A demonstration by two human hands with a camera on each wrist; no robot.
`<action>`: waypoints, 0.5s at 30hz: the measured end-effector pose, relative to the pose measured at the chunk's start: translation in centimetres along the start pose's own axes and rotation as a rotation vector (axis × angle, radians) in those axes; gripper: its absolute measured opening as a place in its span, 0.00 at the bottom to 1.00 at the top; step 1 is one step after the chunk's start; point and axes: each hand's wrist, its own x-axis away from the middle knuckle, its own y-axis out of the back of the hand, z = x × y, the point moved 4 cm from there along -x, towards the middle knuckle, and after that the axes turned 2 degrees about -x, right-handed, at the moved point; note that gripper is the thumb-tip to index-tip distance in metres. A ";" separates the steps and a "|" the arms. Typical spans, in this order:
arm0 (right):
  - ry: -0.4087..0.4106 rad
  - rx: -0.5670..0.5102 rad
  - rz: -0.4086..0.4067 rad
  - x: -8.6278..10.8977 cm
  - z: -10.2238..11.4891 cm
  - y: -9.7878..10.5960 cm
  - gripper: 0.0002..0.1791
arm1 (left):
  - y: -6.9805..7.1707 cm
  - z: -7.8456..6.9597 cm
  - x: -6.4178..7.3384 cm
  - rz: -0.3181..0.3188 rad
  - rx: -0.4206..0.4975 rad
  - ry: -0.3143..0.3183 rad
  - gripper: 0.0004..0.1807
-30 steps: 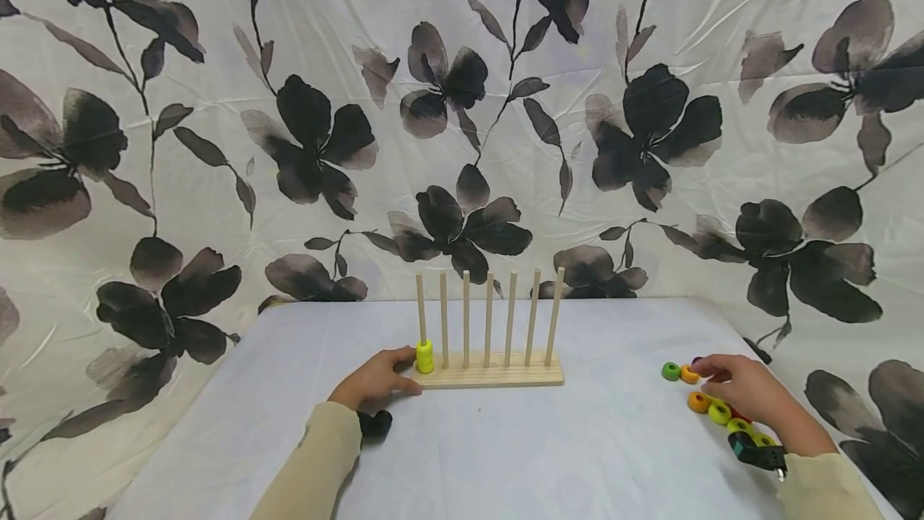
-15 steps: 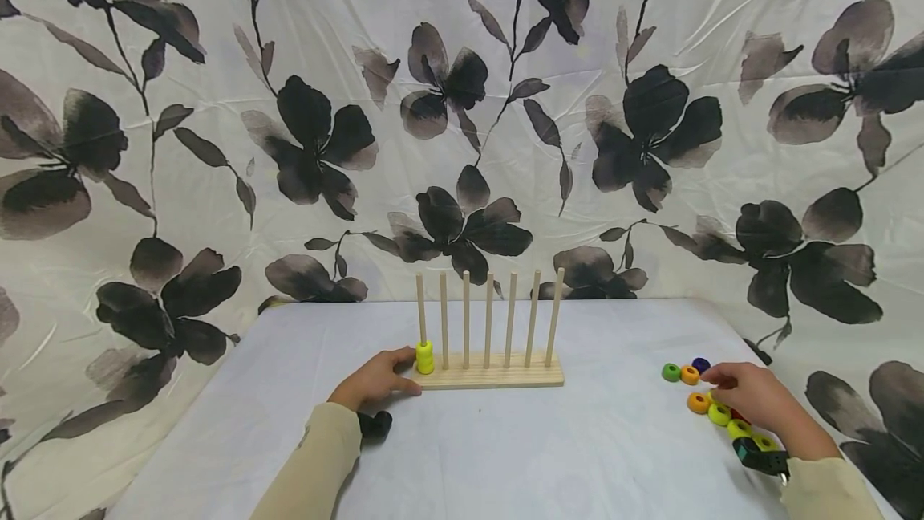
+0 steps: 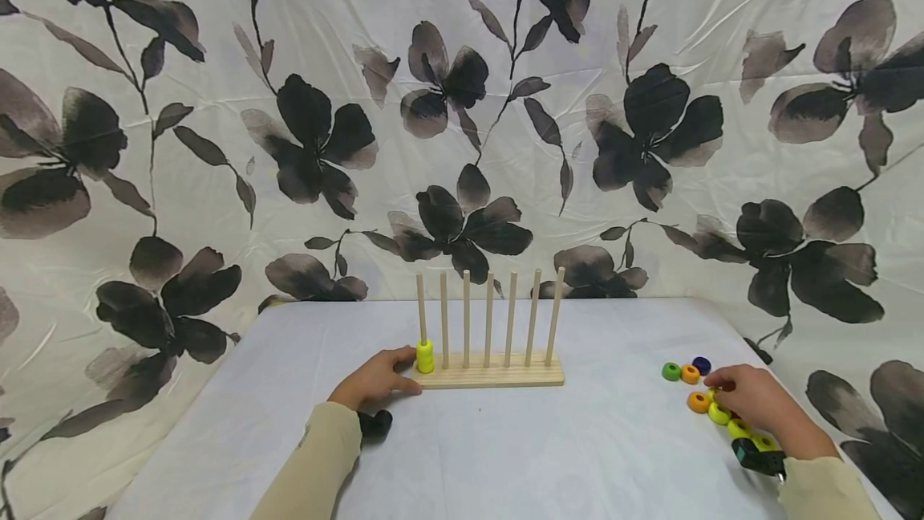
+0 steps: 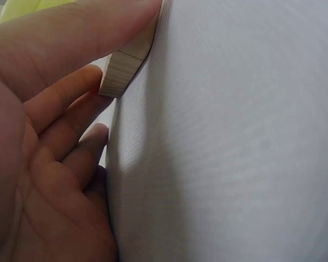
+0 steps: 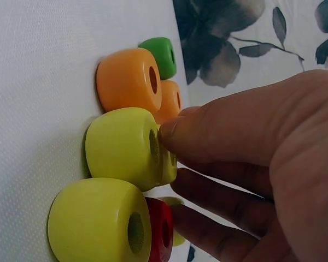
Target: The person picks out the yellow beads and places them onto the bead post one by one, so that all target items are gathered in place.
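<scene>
A wooden peg stand with several upright pegs stands mid-table, yellow beads stacked on its leftmost peg. My left hand grips the left end of its base, thumb in front and fingers behind; the left wrist view shows the base's wooden corner between them. Over at the right, my right hand reaches into loose beads. Its thumb and fingers pinch a yellow bead, which is partly hidden behind a nearer yellow bead. A red bead lies just below the fingertips in the right wrist view.
Beside the right hand lie a green bead, a purple bead and two orange beads. More yellow beads sit under the wrist, near its black camera. A floral cloth hangs behind the white table.
My right hand has drawn back from the purple bead, which now shows fully, and its fingertips have come down onto a yellow bead. The left hand and peg stand have stayed put.
</scene>
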 end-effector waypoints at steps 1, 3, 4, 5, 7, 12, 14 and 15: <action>-0.002 0.000 0.001 0.0 0.0 0.0 0.17 | 0.0 0.0 0.0 0.000 0.001 0.001 0.45; -0.011 -0.002 0.005 -0.1 -0.1 -0.1 0.17 | 0.0 -0.1 0.0 0.000 -0.001 0.000 0.45; -0.016 -0.004 0.008 -0.2 -0.1 -0.2 0.17 | 0.1 -0.1 0.1 0.000 -0.002 -0.003 0.45; -0.021 -0.006 0.010 -0.2 -0.2 -0.2 0.17 | 0.1 -0.1 0.1 0.000 -0.001 -0.003 0.45; -0.026 -0.008 0.016 -0.3 -0.2 -0.4 0.17 | 0.1 -0.1 0.1 0.003 0.001 -0.003 0.45; -0.043 -0.017 0.013 -0.4 -0.2 -0.4 0.18 | 0.1 0.0 0.1 0.006 0.004 -0.009 0.45; -0.053 -0.021 0.011 -0.4 -0.2 -0.4 0.19 | 0.1 0.0 0.1 0.005 0.000 -0.015 0.45; -0.055 -0.021 0.011 -0.4 -0.2 -0.4 0.19 | 0.1 0.0 0.1 0.005 -0.001 -0.017 0.45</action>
